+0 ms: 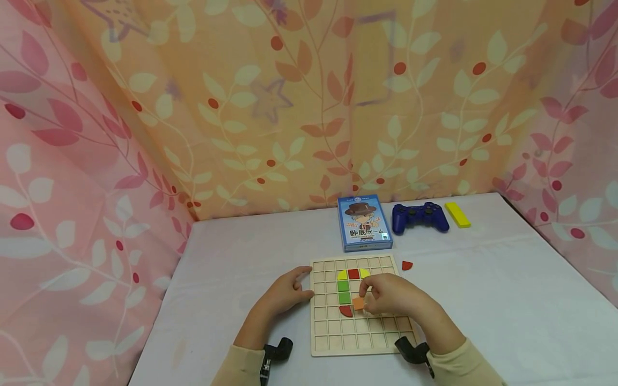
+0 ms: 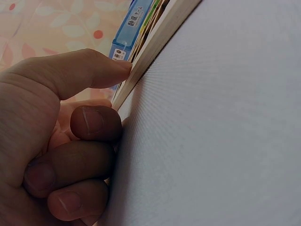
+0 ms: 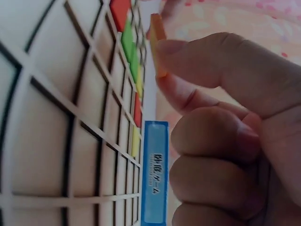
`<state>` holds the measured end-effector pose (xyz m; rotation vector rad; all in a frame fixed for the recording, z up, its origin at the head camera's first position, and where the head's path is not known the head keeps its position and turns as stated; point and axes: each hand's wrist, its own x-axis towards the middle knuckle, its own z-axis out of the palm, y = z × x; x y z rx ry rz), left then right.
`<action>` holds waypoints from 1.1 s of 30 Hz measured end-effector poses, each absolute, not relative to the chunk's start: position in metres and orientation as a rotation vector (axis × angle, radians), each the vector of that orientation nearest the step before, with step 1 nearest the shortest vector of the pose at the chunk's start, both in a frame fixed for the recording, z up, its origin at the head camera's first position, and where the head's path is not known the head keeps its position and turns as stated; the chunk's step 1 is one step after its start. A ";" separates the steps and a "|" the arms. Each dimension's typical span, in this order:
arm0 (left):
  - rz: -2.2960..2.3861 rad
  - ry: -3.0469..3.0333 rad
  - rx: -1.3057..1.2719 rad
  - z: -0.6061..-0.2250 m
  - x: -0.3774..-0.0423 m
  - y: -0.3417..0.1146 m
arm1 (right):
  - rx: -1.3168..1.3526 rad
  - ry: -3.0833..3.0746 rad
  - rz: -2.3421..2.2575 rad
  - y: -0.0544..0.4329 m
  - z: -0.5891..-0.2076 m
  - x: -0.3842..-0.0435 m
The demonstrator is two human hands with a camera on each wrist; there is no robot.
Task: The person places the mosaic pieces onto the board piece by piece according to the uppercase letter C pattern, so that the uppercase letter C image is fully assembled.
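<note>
My right hand [image 1: 393, 294] pinches an orange square tile [image 1: 358, 304] between thumb and index finger. In the right wrist view the tile [image 3: 157, 44] stands on edge, off the board's surface, while the other fingers curl in. Below it lies the wooden grid board [image 1: 328, 343], bearing two green squares [image 1: 343, 292], a red square [image 1: 354, 274], yellow quarter-rounds [image 1: 342, 275] and a red quarter-round [image 1: 346, 311]. At the board's left edge, my left hand [image 1: 285, 292] touches with thumb and index finger extended. Its remaining fingers are bent in the left wrist view.
Behind the board lies a blue game box [image 1: 365, 222], with a dark blue game controller [image 1: 420, 218] and a yellow bar [image 1: 457, 214] to its right. A loose red quarter-round [image 1: 407, 265] sits on the white tabletop [image 1: 507, 300]. Patterned curtains [image 1: 299, 107] surround the table's back and sides.
</note>
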<state>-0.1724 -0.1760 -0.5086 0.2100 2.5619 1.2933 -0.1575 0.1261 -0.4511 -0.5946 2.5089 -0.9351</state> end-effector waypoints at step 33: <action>1.311 2.543 0.217 -0.508 -0.172 -0.177 | -0.562 2.597 -0.759 0.118 -0.462 -0.154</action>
